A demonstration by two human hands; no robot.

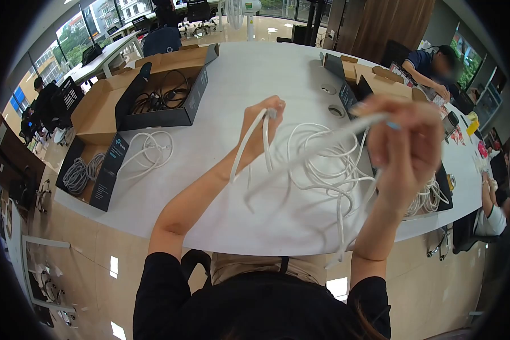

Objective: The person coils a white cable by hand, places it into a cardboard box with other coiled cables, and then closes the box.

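My left hand [260, 124] is closed in a fist above the middle of the table. Out of it come bends of a white cable [245, 143], and a small greyish end shows at the fingers. Raised on the right and smeared by motion, my right hand [405, 153] has its fingers curled round the same kind of white cable, which runs in a blurred line toward the left hand. Between and below the hands, loose loops of white cable [323, 164] lie on the white table [232, 73].
At left, an open box [164, 118] holds black cables; another box [109, 175] holds grey coiled cable, with a white cable coil [151, 152] beside it. Open boxes stand on the right, one with white cables [428, 199]. People sit at the table's right side.
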